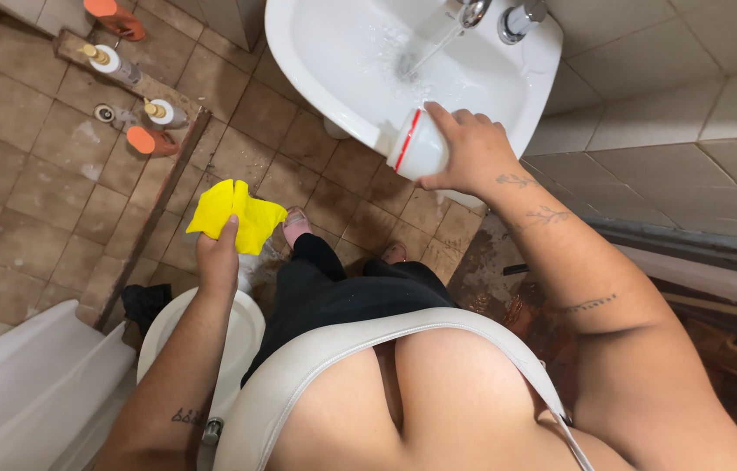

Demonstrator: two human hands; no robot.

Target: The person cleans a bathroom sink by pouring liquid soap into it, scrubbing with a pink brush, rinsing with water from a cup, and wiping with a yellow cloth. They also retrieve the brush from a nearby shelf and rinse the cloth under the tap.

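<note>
Landmark: white sink [316, 52].

Left hand [217, 257] well below-left of sink, fingers pressed on yellow cloth [238, 214], thumb on top; cloth bunched, hangs over tiled floor [54, 201], probably kept clear of water.

Right hand [471, 153] at sink front rim, fingers wrapped around white bottle [416, 146] with red band, tilted toward basin, likely so spill lands inside. Bottle contents: cannot tell.

Sink basin: water running from tap [473, 12], splashing.

Left of sink, far: bottles [137, 87] on floor strip.
</note>
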